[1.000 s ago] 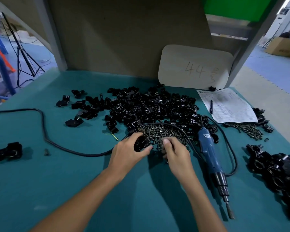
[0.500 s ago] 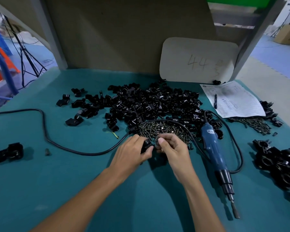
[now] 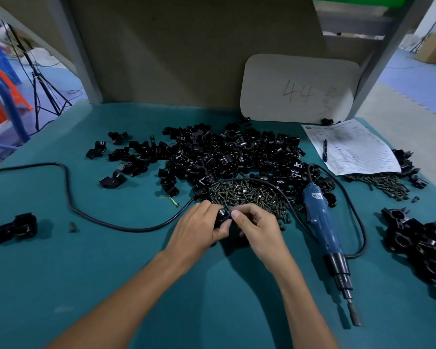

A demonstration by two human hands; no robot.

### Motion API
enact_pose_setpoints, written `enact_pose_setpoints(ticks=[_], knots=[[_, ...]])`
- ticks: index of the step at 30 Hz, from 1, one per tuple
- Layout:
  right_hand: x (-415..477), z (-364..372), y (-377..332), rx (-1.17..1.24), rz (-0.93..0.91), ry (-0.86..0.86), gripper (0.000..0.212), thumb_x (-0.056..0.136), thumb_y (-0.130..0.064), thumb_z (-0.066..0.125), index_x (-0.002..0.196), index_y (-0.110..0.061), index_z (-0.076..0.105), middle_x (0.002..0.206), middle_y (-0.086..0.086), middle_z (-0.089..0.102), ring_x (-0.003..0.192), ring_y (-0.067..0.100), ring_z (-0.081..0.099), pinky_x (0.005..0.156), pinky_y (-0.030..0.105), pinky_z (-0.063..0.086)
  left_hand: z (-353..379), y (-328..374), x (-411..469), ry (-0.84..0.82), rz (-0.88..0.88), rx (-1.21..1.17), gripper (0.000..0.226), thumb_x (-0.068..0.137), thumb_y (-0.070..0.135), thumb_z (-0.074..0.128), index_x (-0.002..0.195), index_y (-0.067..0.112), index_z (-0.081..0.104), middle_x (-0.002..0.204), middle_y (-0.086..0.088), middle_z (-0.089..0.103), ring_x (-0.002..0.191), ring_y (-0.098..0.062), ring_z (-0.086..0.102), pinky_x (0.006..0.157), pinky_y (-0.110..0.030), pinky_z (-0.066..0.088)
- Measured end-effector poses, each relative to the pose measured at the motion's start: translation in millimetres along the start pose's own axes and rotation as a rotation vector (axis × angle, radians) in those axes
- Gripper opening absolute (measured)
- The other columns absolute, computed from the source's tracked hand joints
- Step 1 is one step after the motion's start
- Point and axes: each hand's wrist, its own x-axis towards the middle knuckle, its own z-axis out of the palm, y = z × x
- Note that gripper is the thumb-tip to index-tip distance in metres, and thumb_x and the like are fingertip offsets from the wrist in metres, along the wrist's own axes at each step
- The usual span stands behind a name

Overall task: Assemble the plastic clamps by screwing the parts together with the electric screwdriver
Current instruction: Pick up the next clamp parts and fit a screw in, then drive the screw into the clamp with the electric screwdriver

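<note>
My left hand (image 3: 199, 226) grips a black clamp part (image 3: 222, 215) just this side of the screw pile (image 3: 247, 196); my right hand (image 3: 258, 229) pinches at its top, the screw itself too small to make out; the electric screwdriver (image 3: 324, 229) lies untouched on the green table (image 3: 61, 260) to the right, beside the heap of clamp parts (image 3: 224, 154).
</note>
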Motion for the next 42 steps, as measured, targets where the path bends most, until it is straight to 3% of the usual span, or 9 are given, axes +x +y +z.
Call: enact_pose_setpoints(ticks=[6, 17, 21, 24, 27, 30, 34, 38, 42], knots=[[-8.4, 6.6, -1.2, -0.425, -0.229, 0.079, 0.024, 0.103, -0.042, 0.053, 0.085, -0.026, 0.055, 0.081, -0.014, 0.055, 0.080, 0.006, 0.054, 0.067, 0.017, 0.040, 3.4, -3.4, -0.9, -0.005, 0.063, 0.075, 0.032, 0.088, 0.029, 0.072, 0.113, 0.009, 0.067, 0.094, -0.004, 0.059, 0.084, -0.022, 0.056, 0.072, -0.034, 0.050], [-7.4, 9.7, -1.1, -0.471, -0.142, 0.084, 0.023, 0.100, -0.048, 0.041, 0.083, -0.035, 0.050, 0.088, -0.017, 0.053, 0.095, 0.003, 0.045, 0.077, 0.028, 0.039, 2.5, -3.3, -2.4, 0.009, 0.084, 0.067, 0.039, 0.089, 0.035, 0.068, 0.117, 0.009, 0.069, 0.092, -0.004, 0.062, 0.081, -0.021, 0.059, 0.068, -0.034, 0.052], [-8.5, 4.9, -7.7, -0.607, -0.143, 0.098, 0.042, 0.101, -0.062, 0.037, 0.085, -0.028, 0.055, 0.087, -0.016, 0.053, 0.089, 0.004, 0.042, 0.083, 0.033, 0.039, 3.5, -4.5, -2.5, -0.037, 0.074, 0.052, 0.041, 0.094, 0.039, 0.066, 0.126, 0.014, 0.063, 0.099, 0.001, 0.062, 0.089, -0.017, 0.058, 0.075, -0.029, 0.048], [-15.3, -25.8, -16.0, -0.713, -0.072, 0.284, 0.053, 0.095, -0.073, 0.041, 0.108, -0.026, 0.063, 0.109, -0.009, 0.056, 0.104, 0.012, 0.042, 0.088, 0.035, 0.038, 3.9, -4.2, -0.4, -0.051, 0.042, 0.019, 0.049, 0.098, 0.054, 0.045, 0.123, 0.016, 0.062, 0.103, 0.002, 0.067, 0.091, -0.016, 0.061, 0.075, -0.026, 0.046], [-29.2, -77.5, -13.8, -0.887, 0.062, 0.504, 0.059, 0.089, -0.050, 0.070, 0.132, -0.012, 0.056, 0.128, 0.020, 0.055, 0.115, 0.039, 0.046, 0.096, 0.051, 0.039, 5.6, -3.5, -0.4, -0.050, 0.020, 0.037, 0.052, 0.098, 0.059, 0.031, 0.118, 0.020, 0.061, 0.101, 0.006, 0.068, 0.089, -0.013, 0.061, 0.072, -0.025, 0.047], [-40.3, -112.0, -13.9, -0.890, 0.374, 0.339, 0.077, 0.088, -0.044, 0.076, 0.146, -0.010, 0.040, 0.134, 0.023, 0.054, 0.117, 0.042, 0.051, 0.098, 0.051, 0.042, 7.7, -3.9, -0.6, 0.028, 0.045, 0.049, 0.047, 0.094, 0.053, 0.045, 0.115, 0.018, 0.067, 0.095, 0.006, 0.070, 0.085, -0.015, 0.064, 0.069, -0.031, 0.054], [-43.2, -128.7, -10.7, -0.658, 0.416, 0.282, 0.075, 0.092, -0.034, 0.075, 0.152, -0.013, 0.036, 0.127, 0.008, 0.060, 0.112, 0.035, 0.062, 0.092, 0.048, 0.050, 8.1, -7.2, -2.5, 0.050, 0.083, 0.065, 0.046, 0.090, 0.054, 0.061, 0.115, 0.016, 0.070, 0.094, 0.006, 0.071, 0.083, -0.015, 0.065, 0.066, -0.034, 0.057], [-35.4, -127.6, -22.2, 0.273, 0.342, 0.374, 0.032, 0.090, -0.013, 0.072, 0.120, -0.013, 0.061, 0.092, 0.003, 0.064, 0.072, 0.022, 0.071, 0.065, 0.037, 0.056, 9.9, -8.6, -1.7, 0.074, 0.082, 0.077, 0.033, 0.087, 0.049, 0.072, 0.102, 0.019, 0.069, 0.089, 0.007, 0.071, 0.078, -0.016, 0.062, 0.062, -0.034, 0.054], [-14.6, -101.1, -28.0, 1.000, 0.188, 0.370, 0.038, 0.082, -0.021, 0.076, 0.110, -0.014, 0.052, 0.087, 0.003, 0.064, 0.075, 0.018, 0.067, 0.078, 0.040, 0.061, 9.6, -5.3, -2.1, 0.108, 0.050, 0.117, 0.024, 0.083, 0.045, 0.072, 0.087, 0.023, 0.065, 0.071, 0.011, 0.066, 0.064, -0.013, 0.061, 0.052, -0.027, 0.047]])
